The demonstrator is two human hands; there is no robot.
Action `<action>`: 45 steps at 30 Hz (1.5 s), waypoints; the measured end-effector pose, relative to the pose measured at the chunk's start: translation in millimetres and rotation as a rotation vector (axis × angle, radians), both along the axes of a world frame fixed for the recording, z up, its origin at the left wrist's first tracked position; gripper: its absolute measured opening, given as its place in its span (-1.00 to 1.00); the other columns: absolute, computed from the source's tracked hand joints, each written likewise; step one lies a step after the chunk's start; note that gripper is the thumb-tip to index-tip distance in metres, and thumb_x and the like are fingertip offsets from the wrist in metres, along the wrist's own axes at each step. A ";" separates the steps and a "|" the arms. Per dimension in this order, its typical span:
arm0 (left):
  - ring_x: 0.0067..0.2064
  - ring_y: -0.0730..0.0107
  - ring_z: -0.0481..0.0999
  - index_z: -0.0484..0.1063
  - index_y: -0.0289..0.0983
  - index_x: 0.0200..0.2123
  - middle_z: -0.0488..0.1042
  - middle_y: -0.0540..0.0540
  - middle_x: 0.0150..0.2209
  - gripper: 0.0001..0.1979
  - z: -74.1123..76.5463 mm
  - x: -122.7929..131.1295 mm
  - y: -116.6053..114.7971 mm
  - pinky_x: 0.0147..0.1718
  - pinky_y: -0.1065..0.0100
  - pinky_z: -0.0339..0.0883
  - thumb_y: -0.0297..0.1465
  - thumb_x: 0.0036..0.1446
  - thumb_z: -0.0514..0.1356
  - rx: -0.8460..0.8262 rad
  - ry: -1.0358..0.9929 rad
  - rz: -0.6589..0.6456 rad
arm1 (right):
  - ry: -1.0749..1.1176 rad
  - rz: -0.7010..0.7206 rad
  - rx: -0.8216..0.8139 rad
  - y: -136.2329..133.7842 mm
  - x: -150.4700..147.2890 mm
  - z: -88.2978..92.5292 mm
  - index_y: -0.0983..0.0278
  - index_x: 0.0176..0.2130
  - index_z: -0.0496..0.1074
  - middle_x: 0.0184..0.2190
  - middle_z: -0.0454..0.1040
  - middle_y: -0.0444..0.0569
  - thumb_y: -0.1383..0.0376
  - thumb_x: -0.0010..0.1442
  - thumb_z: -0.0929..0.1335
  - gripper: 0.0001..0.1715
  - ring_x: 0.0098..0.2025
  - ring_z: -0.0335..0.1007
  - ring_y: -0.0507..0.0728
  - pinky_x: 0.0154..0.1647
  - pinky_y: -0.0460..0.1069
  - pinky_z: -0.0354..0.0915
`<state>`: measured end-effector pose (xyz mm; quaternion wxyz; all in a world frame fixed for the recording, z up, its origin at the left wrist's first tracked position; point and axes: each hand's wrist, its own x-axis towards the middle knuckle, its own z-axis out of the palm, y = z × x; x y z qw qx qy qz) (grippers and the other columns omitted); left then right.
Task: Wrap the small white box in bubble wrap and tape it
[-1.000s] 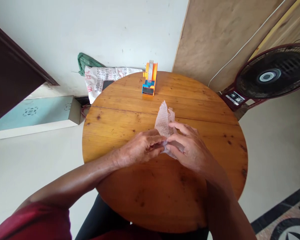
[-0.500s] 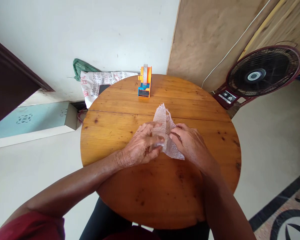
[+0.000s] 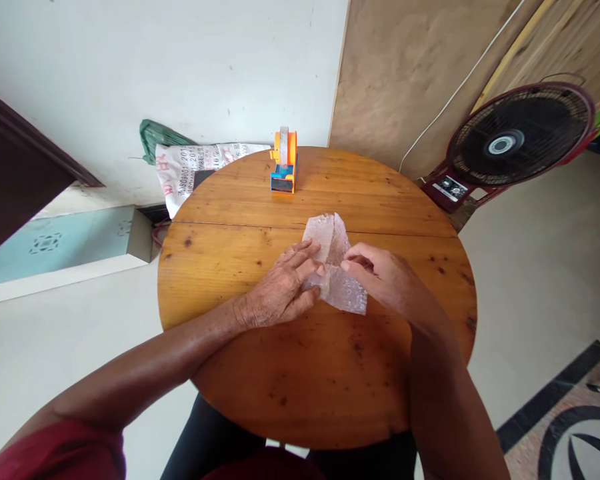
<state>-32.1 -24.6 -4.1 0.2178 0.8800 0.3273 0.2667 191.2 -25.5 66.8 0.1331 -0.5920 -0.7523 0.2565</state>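
Note:
A folded piece of clear bubble wrap lies on the round wooden table, with a strip that looks like clear tape along its middle. My left hand rests flat over its left side, fingers spread. From the right, my right hand has thumb and forefinger pinched together at the wrap's right side, near the strip. Whether anything is wrapped inside I cannot tell. Farther back on the table stands an orange and blue tape dispenser carrying a roll of clear tape.
Behind the table are a white wall and a plywood panel. A dark red fan stands at the right. Back left, a printed white sack and a green bag lean at the wall.
The bubble wrap lies flatter, its raised top edge smoothed down. My left fingers have spread out more, and my right hand has shifted slightly. The whole view has moved a little.

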 end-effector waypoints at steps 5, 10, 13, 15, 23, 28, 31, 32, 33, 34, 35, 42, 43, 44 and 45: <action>0.42 0.00 -0.01 0.29 -0.27 0.00 0.15 -0.36 0.33 -0.73 0.0 0.3 0.5 0.30 -0.12 0.04 -0.41 0.22 0.13 -0.030 -0.024 -0.016 | 0.006 0.059 -0.066 -2.0 1.3 0.2 0.22 -0.27 0.42 -0.48 0.42 -0.17 0.16 0.21 0.28 -0.79 -0.45 0.24 0.04 -0.44 -0.06 0.04; 0.41 0.02 0.01 0.29 -0.28 -0.02 0.20 -0.36 0.30 -0.75 0.8 0.6 0.6 0.32 -0.10 0.04 -0.42 0.22 0.11 -0.023 -0.025 -0.036 | -0.055 0.074 -0.044 -2.1 -1.7 -3.2 0.21 -0.28 0.40 -0.47 0.42 -0.17 0.22 0.20 0.28 -0.85 -0.45 0.24 0.04 -0.43 -0.06 0.02; 0.41 0.01 0.02 0.30 -0.28 -0.03 0.21 -0.35 0.30 -0.75 1.0 0.6 0.8 0.32 -0.11 0.03 -0.42 0.22 0.11 -0.022 -0.020 -0.037 | -0.073 0.067 -0.057 -1.1 -2.0 -4.7 0.21 -0.25 0.40 -0.45 0.44 -0.16 0.19 0.20 0.29 -0.83 -0.44 0.27 0.05 -0.42 -0.06 0.03; 0.41 0.01 0.02 0.30 -0.27 -0.03 0.21 -0.33 0.30 -0.76 0.8 0.7 0.9 0.32 -0.12 0.03 -0.42 0.21 0.11 -0.022 -0.014 -0.033 | -0.087 0.070 -0.072 0.5 -2.6 -6.2 0.22 -0.28 0.40 -0.44 0.46 -0.14 0.18 0.21 0.29 -0.82 -0.43 0.28 0.06 -0.42 -0.06 0.04; 0.34 -0.03 0.14 0.33 -0.28 -0.06 0.24 -0.34 0.26 -0.76 6.1 2.3 -0.2 0.25 -0.10 0.13 -0.40 0.20 0.11 0.008 0.004 -0.004 | -0.154 0.116 -0.088 8.0 -6.8 -14.5 0.26 -0.49 0.33 -0.51 0.41 -0.13 0.29 0.17 0.28 -0.79 -0.47 0.22 0.03 -0.45 -0.06 -0.02; 0.18 -0.02 0.29 0.39 -0.30 -0.07 0.33 -0.32 0.17 -0.75 9.8 2.5 -1.5 0.10 -0.05 0.25 -0.40 0.18 0.12 0.081 0.027 0.030 | -0.164 0.094 -0.091 9.1 -9.3 -18.0 0.26 -0.54 0.29 -0.57 0.34 -0.16 0.29 0.13 0.28 -0.78 -0.51 0.15 0.02 -0.47 -0.05 -0.05; 0.13 0.01 0.31 0.41 -0.29 -0.07 0.36 -0.28 0.14 -0.75 9.1 2.6 -2.1 0.06 0.00 0.27 -0.40 0.18 0.12 0.110 0.030 0.025 | -0.128 0.083 -0.090 11.6 -10.5 -23.8 0.25 -0.55 0.26 -0.59 0.30 -0.17 0.29 0.10 0.29 -0.78 -0.52 0.14 0.01 -0.48 -0.05 -0.05; 0.13 0.02 0.31 0.41 -0.28 -0.07 0.36 -0.27 0.14 -0.75 8.5 2.6 -2.2 0.06 0.01 0.27 -0.40 0.18 0.12 0.120 0.025 0.024 | -0.106 0.086 -0.090 12.9 -10.6 -26.8 0.25 -0.55 0.26 -0.59 0.29 -0.18 0.29 0.09 0.29 -0.78 -0.51 0.14 0.01 -0.47 -0.06 -0.04; 0.13 0.02 0.30 0.42 -0.28 -0.07 0.36 -0.27 0.14 -0.75 7.8 2.7 -2.2 0.06 0.01 0.26 -0.39 0.18 0.12 0.129 0.018 0.023 | -0.080 0.087 -0.090 14.2 -10.5 -30.2 0.25 -0.55 0.26 -0.58 0.29 -0.18 0.29 0.08 0.29 -0.80 -0.51 0.16 0.01 -0.47 -0.07 -0.02; 0.13 0.03 0.30 0.42 -0.28 -0.06 0.36 -0.26 0.14 -0.74 7.1 2.7 -2.3 0.07 0.02 0.26 -0.39 0.18 0.12 0.137 0.010 0.021 | -0.048 0.087 -0.095 15.5 -10.3 -33.8 0.25 -0.53 0.28 -0.57 0.30 -0.18 0.29 0.07 0.29 -0.83 -0.49 0.17 0.01 -0.46 -0.08 0.00; 0.12 0.03 0.30 0.43 -0.29 -0.06 0.37 -0.26 0.14 -0.74 6.5 2.7 -2.2 0.07 0.02 0.26 -0.39 0.19 0.12 0.142 0.003 0.019 | -0.015 0.073 -0.105 16.7 -10.0 -37.3 0.25 -0.51 0.30 -0.56 0.32 -0.19 0.30 0.05 0.30 -0.87 -0.48 0.19 0.01 -0.46 -0.09 0.02; 0.06 0.07 0.34 0.44 -0.36 -0.01 0.46 -0.27 0.05 -0.69 4.4 2.9 -0.2 0.08 0.04 0.29 -0.44 0.20 0.09 0.191 -0.030 -0.065 | 0.215 -0.144 -0.179 14.2 -9.2 -46.1 0.26 -0.39 0.34 -0.54 0.28 -0.22 0.22 -0.02 0.36 -0.82 -0.49 0.17 0.00 -0.49 -0.10 0.06; 0.05 0.08 0.34 0.44 -0.36 -0.02 0.46 -0.27 0.05 -0.69 4.2 2.9 0.2 0.08 0.04 0.29 -0.44 0.20 0.09 0.195 -0.035 -0.071 | 0.254 -0.169 -0.169 12.5 -10.0 -46.1 0.26 -0.38 0.35 -0.55 0.28 -0.22 0.18 -0.02 0.36 -0.79 -0.50 0.15 0.00 -0.50 -0.10 0.05; 0.05 0.08 0.34 0.45 -0.35 -0.03 0.47 -0.26 0.04 -0.70 3.9 2.9 0.5 0.08 0.05 0.29 -0.43 0.20 0.09 0.200 -0.040 -0.073 | 0.297 -0.195 -0.158 10.5 -11.0 -46.4 0.26 -0.37 0.36 -0.55 0.27 -0.22 0.15 -0.02 0.37 -0.76 -0.51 0.14 0.00 -0.50 -0.10 0.05; 0.05 0.09 0.35 0.46 -0.34 -0.04 0.47 -0.25 0.04 -0.71 3.6 2.8 0.8 0.08 0.05 0.29 -0.43 0.20 0.09 0.203 -0.043 -0.073 | 0.343 -0.219 -0.142 8.4 -12.2 -46.8 0.26 -0.35 0.37 -0.55 0.28 -0.22 0.12 -0.02 0.38 -0.72 -0.51 0.14 0.00 -0.50 -0.09 0.07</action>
